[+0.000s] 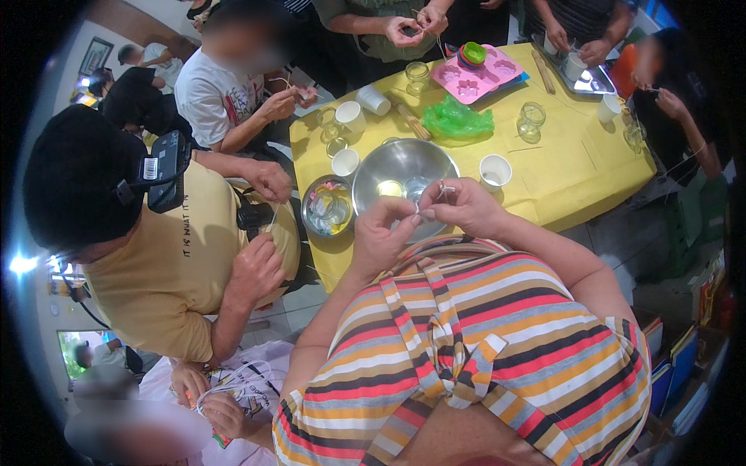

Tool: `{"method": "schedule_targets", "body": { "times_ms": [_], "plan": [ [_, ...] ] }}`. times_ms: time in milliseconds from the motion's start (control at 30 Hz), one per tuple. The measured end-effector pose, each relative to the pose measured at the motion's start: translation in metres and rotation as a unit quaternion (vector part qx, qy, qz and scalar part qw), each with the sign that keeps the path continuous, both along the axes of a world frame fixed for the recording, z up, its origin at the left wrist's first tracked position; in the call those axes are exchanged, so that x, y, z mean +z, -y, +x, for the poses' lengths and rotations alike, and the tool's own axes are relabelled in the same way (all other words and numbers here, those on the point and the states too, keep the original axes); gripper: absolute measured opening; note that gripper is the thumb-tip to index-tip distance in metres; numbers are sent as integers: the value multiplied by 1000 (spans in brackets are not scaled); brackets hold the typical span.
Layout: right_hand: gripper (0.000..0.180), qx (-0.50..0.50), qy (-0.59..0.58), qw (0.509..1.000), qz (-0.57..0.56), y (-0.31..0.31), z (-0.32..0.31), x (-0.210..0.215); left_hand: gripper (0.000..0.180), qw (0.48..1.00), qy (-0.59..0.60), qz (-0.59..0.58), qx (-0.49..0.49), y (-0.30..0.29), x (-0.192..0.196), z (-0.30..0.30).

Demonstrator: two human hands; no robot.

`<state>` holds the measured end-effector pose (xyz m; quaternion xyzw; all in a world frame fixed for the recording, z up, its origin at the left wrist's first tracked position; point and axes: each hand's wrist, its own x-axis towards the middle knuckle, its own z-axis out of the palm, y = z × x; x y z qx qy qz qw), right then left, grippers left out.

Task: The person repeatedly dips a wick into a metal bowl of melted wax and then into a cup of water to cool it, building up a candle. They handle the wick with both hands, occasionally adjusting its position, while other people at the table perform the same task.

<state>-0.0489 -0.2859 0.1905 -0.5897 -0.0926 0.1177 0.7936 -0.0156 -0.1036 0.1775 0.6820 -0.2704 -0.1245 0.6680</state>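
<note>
My left hand [381,233] and my right hand [466,203] meet in front of my striped dress, over the near edge of a yellow-covered table [575,167]. Both pinch a thin white wick [429,199] between fingertips; a small pale piece shows at the right hand's fingertips. Just beyond the hands stands a large steel bowl [400,165] with a little pale content in its bottom. The wick's full length is too thin to follow.
A smaller bowl of colourful bits [328,206], white cups [495,171], glass jars [531,118], a green bag [457,118], a pink mould [475,78] and a metal tray [590,78] stand on the table. A person in a yellow shirt [179,264] works close on my left; others surround the table.
</note>
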Motion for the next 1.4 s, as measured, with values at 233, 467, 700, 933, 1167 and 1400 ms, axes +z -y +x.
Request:
{"method": "schedule_targets", "body": {
  "times_ms": [233,467,700,933,1167,1400],
  "plan": [
    [7,-26,9,999,34,-5,-7,-4,16,999,47,-5,13,0,-4,-3],
    [8,-33,-22,998,50,-9,-13,-6,15,994,83,-58,43,4,-11,-8],
    [11,-56,220,950,-213,-2,-7,-13,12,998,-13,-5,-56,-14,-9,1],
    [14,3,232,939,-252,3,-5,-14,5,972,111,181,-102,-20,17,7],
    [14,4,213,943,-258,4,-2,-12,6,970,98,196,-104,-14,24,9],
    [13,18,202,943,-266,7,1,-7,6,965,92,201,-138,-12,27,18]
  ]
}}
